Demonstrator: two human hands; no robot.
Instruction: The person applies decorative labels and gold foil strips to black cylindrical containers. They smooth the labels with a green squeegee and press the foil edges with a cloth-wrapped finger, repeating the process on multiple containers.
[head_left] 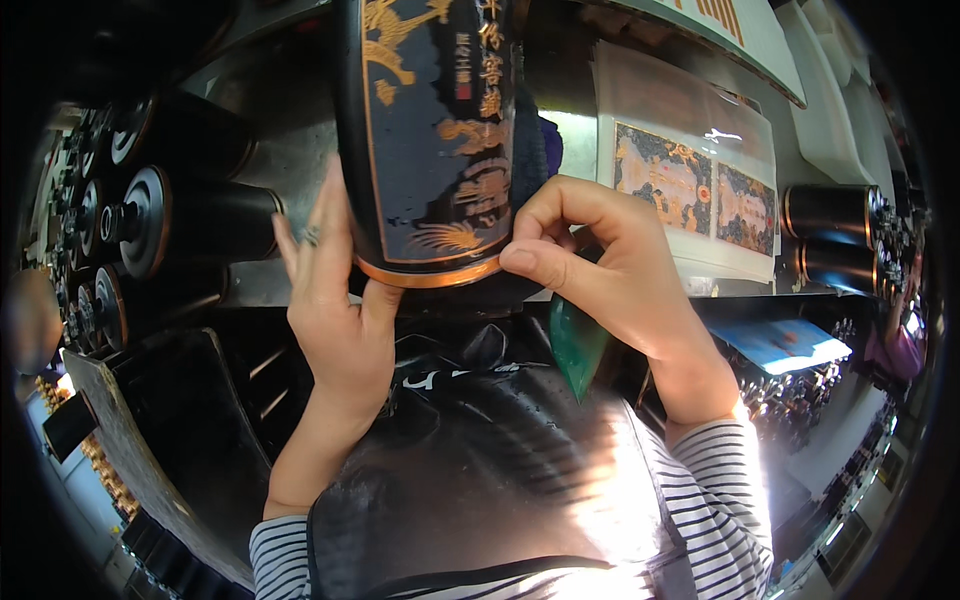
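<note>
A large black jar (430, 150) with a gold-edged base stands in front of me, its top cut off by the frame. Its front carries a dark decal with gold figures and lettering. My left hand (340, 300) steadies the jar, fingers stretched along its left side and thumb at the base rim. At the lower right edge, my right hand (605, 260) has thumb and index finger pinched together against the decal's corner. A pointed green scraper (578, 350) sticks out below that hand, its upper end hidden behind the curled fingers.
Decal sheets (690, 190) under a clear film lie on the right of the table. Black jars (185, 220) lie on their sides at the left, and more black jars (835, 235) are at the far right. A dark cloth (540, 150) sits behind the jar.
</note>
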